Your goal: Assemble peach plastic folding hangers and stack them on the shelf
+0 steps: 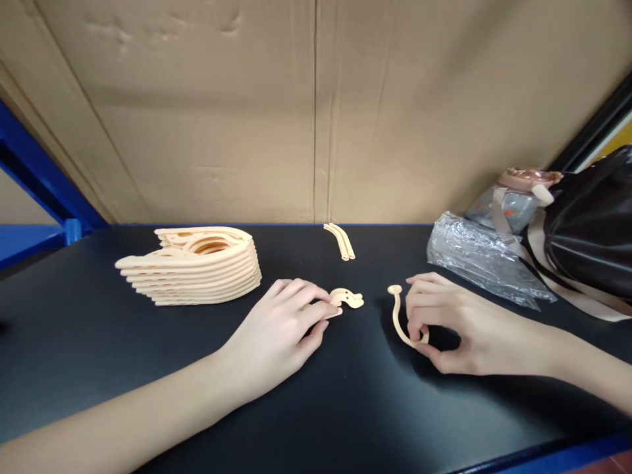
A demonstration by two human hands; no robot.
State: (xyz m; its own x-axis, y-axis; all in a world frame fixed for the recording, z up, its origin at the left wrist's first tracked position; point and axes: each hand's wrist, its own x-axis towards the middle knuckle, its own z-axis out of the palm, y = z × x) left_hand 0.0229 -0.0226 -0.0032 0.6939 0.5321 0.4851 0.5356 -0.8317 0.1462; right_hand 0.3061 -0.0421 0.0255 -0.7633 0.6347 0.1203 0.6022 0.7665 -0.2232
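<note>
My left hand (291,319) is closed, its fingertips on a small cream plastic piece (349,298) with a curved outline and dark holes; part of that piece is hidden under the fingers. My right hand (444,322) pinches one end of a curved cream plastic hook (397,319) between thumb and fingers. The hook's other end, a round flat tip, points away from me. Left of my left hand stands a neat stack of cream plastic hanger-like frames (197,270). Two slim curved cream strips (340,241) lie side by side farther back.
A black table top (316,408) carries everything, with cardboard (222,118) upright behind it. At the right lie a crumpled clear plastic bag (478,257), a grey pouch with a strap (508,204) and a dark bag (592,217). Blue metal framing (44,178) edges the left.
</note>
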